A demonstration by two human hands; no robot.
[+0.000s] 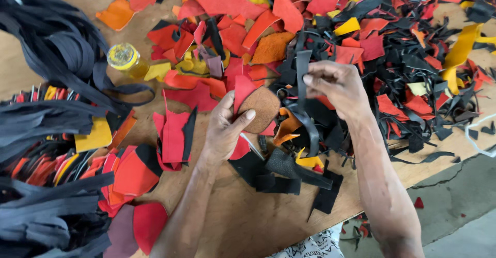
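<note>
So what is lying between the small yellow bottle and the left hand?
In the head view, red scraps and yellow scraps cover the stretch between bottle and left hand.

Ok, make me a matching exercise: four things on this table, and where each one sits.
Things:
1. round brown piece
2. black strap
3. small bottle
4. bundle of black strips

Places:
A. far left of the table
B. pinched by the right hand
C. standing left of the scrap pile
D. held in the left hand

Pairs: 1-D, 2-B, 3-C, 4-A
</note>
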